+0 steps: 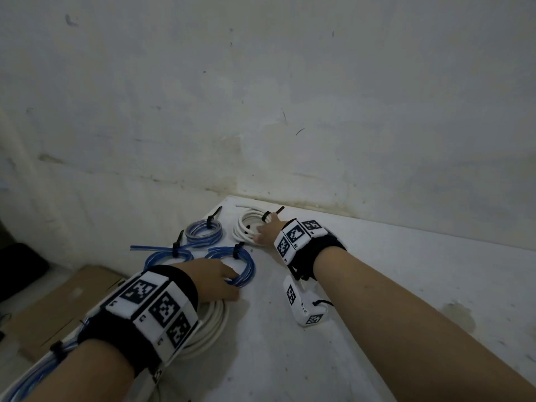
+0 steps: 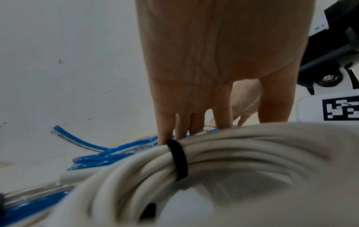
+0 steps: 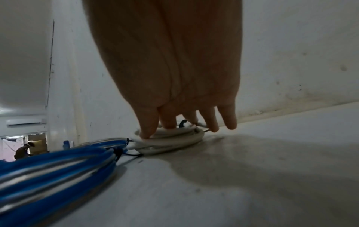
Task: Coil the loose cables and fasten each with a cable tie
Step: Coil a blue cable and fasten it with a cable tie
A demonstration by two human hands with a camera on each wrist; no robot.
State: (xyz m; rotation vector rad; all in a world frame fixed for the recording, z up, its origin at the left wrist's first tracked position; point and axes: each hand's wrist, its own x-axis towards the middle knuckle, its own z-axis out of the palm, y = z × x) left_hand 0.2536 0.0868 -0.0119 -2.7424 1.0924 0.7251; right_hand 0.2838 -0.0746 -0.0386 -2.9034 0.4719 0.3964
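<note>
A white table point(image 1: 377, 285) holds three blue coils, each with a black tie: far point(image 1: 204, 232), left point(image 1: 168, 258) and near point(image 1: 245, 265). My left hand point(image 1: 229, 285) rests its straight fingers point(image 2: 165, 130) on the near blue coil point(image 2: 108, 155); their tips are hidden. Under that wrist lies a tied white coil point(image 1: 211, 326), with its black tie point(image 2: 177, 159) close to the wrist camera. My right hand point(image 1: 262, 235) presses straight fingers point(image 3: 147, 130) down on the far white coil point(image 1: 246, 227), also tied point(image 1: 272, 214). That same coil point(image 3: 174, 138) lies flat.
A white marker block point(image 1: 304, 306) lies under my right forearm. A tied bundle of blue and white cables point(image 1: 26, 372) hangs at the bottom left. A cardboard box point(image 1: 58, 303) sits below the table's left edge. The wall point(image 1: 290, 111) closes the far side.
</note>
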